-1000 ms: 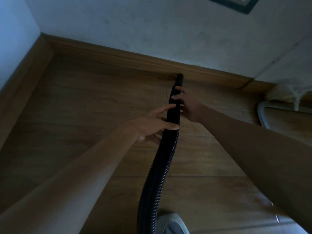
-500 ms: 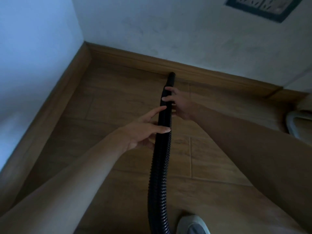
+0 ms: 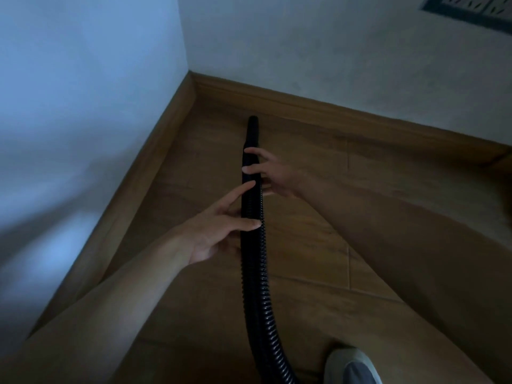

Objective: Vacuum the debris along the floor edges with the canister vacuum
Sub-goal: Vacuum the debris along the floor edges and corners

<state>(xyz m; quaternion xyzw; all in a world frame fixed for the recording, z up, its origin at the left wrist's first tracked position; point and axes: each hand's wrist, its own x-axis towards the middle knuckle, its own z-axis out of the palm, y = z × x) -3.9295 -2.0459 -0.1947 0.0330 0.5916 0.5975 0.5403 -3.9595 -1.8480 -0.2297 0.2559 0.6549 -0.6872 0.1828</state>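
Note:
A black ribbed vacuum hose (image 3: 256,286) runs up from the bottom of the frame across the wooden floor (image 3: 318,245). Its smooth black nozzle (image 3: 252,131) points at the floor near the far baseboard (image 3: 318,106), close to the room corner. My right hand (image 3: 273,173) grips the hose just behind the nozzle, fingers wrapped over it. My left hand (image 3: 221,228) holds the ribbed part lower down, thumb across the hose and index finger stretched along it. No debris is visible in the dim light.
A second baseboard (image 3: 133,189) runs along the left wall and meets the far one in the corner (image 3: 191,76). My shoe (image 3: 350,367) stands at the bottom right beside the hose. A dark-framed vent (image 3: 471,9) sits high on the far wall.
The view and the nozzle have swung left along the far baseboard toward the corner. The white object at the right edge has left the frame. Both hands keep their hold on the hose.

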